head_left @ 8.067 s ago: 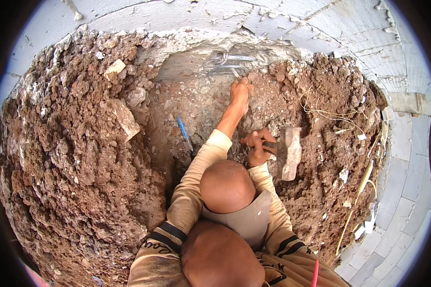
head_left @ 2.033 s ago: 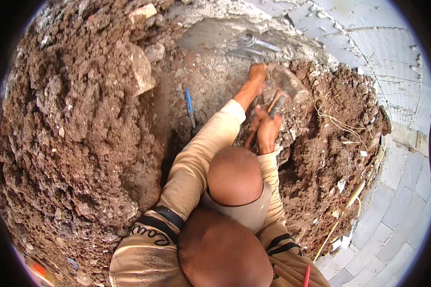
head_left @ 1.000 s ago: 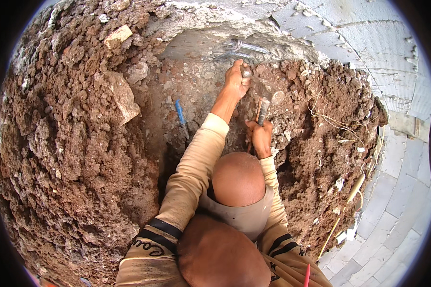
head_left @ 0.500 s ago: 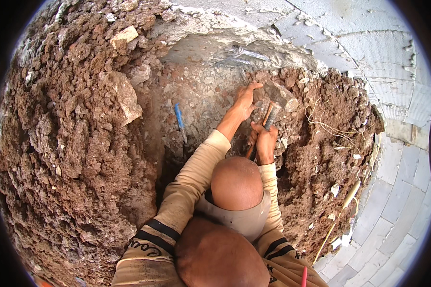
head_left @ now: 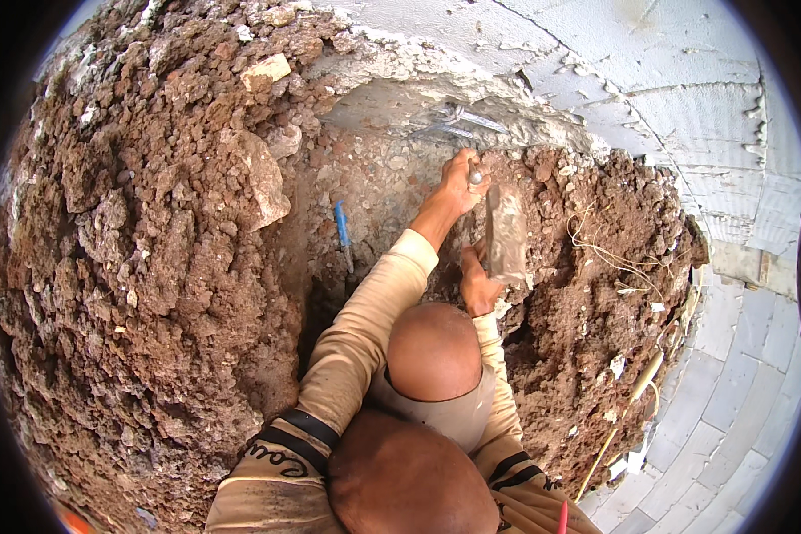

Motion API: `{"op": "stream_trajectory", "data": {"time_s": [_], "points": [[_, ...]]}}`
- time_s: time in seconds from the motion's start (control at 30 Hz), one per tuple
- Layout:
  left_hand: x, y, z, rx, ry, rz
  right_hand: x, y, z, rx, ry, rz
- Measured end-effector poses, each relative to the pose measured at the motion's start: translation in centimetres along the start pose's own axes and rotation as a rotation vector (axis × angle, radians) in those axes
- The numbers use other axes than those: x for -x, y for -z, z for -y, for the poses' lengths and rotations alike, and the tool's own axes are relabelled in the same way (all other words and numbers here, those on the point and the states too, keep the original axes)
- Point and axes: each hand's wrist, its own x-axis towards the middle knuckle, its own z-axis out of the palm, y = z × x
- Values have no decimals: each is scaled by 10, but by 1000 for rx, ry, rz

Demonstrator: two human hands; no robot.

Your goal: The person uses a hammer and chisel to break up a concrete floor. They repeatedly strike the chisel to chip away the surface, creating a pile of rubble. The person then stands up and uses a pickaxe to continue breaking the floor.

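My left hand [head_left: 462, 185] is closed in a fist round a metal chisel [head_left: 476, 174]. Only its rounded end shows above my fingers, and the rest of the shaft is hidden. Just to the right and nearer me, my right hand [head_left: 479, 286] grips a hammer. The blocky, dirt-coated hammer head [head_left: 506, 233] stands between the hand and the chisel and covers most of the handle. Hammer head and chisel end are apart. Rubble and packed soil [head_left: 396, 169] lie around my left hand.
A slim blue-handled tool [head_left: 341, 222] lies in the trench to the left. Pale metal bars [head_left: 472, 120] stick out under the broken concrete edge ahead. Heaped brown soil [head_left: 151, 294] rises on the left. Thin wires [head_left: 610, 245] trail over soil on the right, beside grey paving [head_left: 730, 374].
The hammer head has come up and back toward me, away from the chisel, and its handle is now mostly hidden. My left hand has turned, bringing the chisel's end into clear view.
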Motion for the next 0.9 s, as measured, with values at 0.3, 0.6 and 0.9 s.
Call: {"op": "stream_trajectory", "data": {"time_s": [0.3,0.6,0.9], "points": [[-10,2,1,23,-15,-131,-7,7,50,-395,-452,46],[-16,-15,3,-34,-38,-162,-4,-33,-31,-294,-451,80],[0,-32,9,40,-23,-192,-7,-5,-1,-530,-275,21]]}}
